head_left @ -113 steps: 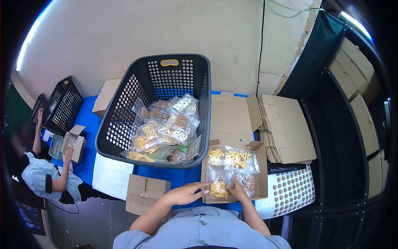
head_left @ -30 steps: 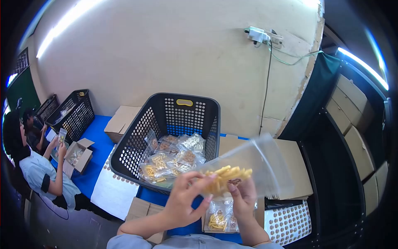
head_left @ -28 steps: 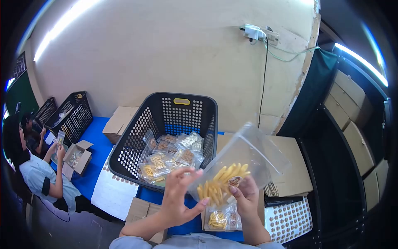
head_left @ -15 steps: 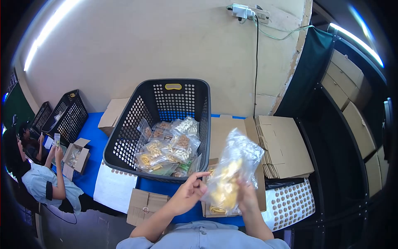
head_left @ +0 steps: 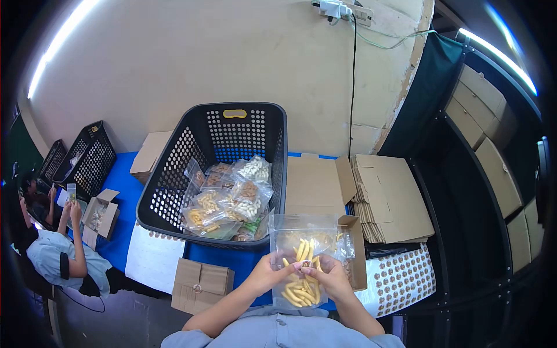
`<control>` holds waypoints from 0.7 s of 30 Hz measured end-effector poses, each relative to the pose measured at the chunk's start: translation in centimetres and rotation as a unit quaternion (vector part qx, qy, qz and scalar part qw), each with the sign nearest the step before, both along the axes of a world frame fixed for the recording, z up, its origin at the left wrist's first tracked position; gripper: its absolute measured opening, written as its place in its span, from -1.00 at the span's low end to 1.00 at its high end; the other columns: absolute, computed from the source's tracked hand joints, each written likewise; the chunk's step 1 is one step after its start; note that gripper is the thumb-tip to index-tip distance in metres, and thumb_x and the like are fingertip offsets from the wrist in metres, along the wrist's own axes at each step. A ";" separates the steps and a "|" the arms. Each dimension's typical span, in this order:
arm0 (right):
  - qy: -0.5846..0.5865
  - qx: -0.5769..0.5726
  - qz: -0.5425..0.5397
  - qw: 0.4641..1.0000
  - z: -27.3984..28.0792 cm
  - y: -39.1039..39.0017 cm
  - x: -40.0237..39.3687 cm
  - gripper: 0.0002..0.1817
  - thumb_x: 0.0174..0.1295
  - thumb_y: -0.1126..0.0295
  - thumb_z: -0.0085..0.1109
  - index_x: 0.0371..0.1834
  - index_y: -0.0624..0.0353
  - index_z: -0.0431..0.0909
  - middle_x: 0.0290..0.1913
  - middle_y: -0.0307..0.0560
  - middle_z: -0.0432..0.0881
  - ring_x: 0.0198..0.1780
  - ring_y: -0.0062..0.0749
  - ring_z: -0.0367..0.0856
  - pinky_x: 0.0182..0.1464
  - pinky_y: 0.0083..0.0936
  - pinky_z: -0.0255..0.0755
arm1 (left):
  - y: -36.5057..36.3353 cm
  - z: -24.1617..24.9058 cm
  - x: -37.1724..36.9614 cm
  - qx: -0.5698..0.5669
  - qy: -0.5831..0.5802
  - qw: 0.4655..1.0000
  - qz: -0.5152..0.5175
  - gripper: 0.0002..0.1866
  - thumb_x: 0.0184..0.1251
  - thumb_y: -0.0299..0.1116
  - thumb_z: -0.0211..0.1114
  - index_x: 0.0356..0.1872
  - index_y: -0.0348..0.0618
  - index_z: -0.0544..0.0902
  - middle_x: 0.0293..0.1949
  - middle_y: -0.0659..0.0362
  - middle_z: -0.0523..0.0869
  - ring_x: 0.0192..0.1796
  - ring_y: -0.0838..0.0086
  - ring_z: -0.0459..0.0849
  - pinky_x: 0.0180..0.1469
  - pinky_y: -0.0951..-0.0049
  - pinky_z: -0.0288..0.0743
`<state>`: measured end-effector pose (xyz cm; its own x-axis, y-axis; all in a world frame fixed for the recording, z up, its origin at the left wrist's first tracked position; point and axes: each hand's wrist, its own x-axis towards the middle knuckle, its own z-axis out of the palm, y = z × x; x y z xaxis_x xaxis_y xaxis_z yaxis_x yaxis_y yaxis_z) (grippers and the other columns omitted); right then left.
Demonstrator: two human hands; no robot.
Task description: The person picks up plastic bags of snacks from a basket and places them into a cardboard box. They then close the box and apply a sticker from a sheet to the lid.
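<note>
A clear zip-top plastic bag (head_left: 300, 294) of yellow finger-shaped pieces hangs upright just before my body. My left hand (head_left: 266, 274) grips its left side, and my right hand (head_left: 335, 278) holds the right side. Both thumbs meet at a small round sticker (head_left: 306, 264) on the bag's front. Fingers behind the bag are partly hidden. Behind it stands an open cardboard box (head_left: 358, 261), with more clear bags partly visible inside. To the left, a black perforated basket (head_left: 212, 239) contains several bags of white, brown and yellow pieces.
Sticker sheets (head_left: 400, 278) lie at the right beside a stack of flat cardboard boxes (head_left: 394, 197). A closed brown carton (head_left: 202, 284) sits at the table's front edge. On the left, a co-worker (head_left: 64, 261) holds up a small bag near another open box (head_left: 100, 217).
The bag has swung from a tilted, blurred position above the box to upright and nearer my body. My left hand, earlier with its index finger extended, now grips the bag too.
</note>
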<state>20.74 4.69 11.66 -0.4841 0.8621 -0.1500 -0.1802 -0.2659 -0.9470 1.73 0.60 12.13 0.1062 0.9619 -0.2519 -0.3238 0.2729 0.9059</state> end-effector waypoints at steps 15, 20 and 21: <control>0.022 -0.045 -0.051 0.997 -1.9 0.7 -0.9 -0.84 0.27 0.43 0.26 -0.21 0.31 0.61 -0.27 -0.16 0.69 -0.25 -0.64 0.60 -0.17 -0.65 0.46 | -0.1 -0.2 0.7 0.012 -0.055 0.996 0.070 -0.76 0.39 -0.33 0.28 -0.07 -0.27 0.53 -0.24 0.15 0.69 -0.20 0.61 0.66 -0.24 0.59 0.57; -0.040 0.078 -0.050 0.995 -1.1 0.4 -1.2 -0.87 0.27 0.43 0.26 -0.22 0.26 0.61 -0.26 -0.16 0.69 -0.27 -0.65 0.58 -0.20 -0.66 0.45 | 0.0 -2.1 0.9 0.110 0.076 0.988 0.079 -0.70 0.32 -0.33 0.35 -0.06 -0.25 0.50 -0.24 0.17 0.67 -0.17 0.57 0.65 -0.11 0.53 0.54; -0.040 0.077 -0.046 0.995 -1.1 0.5 -1.2 -0.87 0.27 0.43 0.26 -0.22 0.26 0.61 -0.26 -0.16 0.69 -0.27 -0.65 0.58 -0.20 -0.66 0.45 | -0.2 -1.5 1.2 0.143 0.161 0.973 0.085 -0.69 0.29 -0.34 0.38 -0.08 -0.24 0.49 -0.26 0.21 0.65 -0.17 0.59 0.63 -0.08 0.51 0.51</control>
<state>19.54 5.20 10.56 -0.3936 0.9181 -0.0468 -0.1198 -0.1017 -0.9876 2.93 0.45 10.65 -0.1010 0.9943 0.0338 -0.0283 -0.0369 0.9989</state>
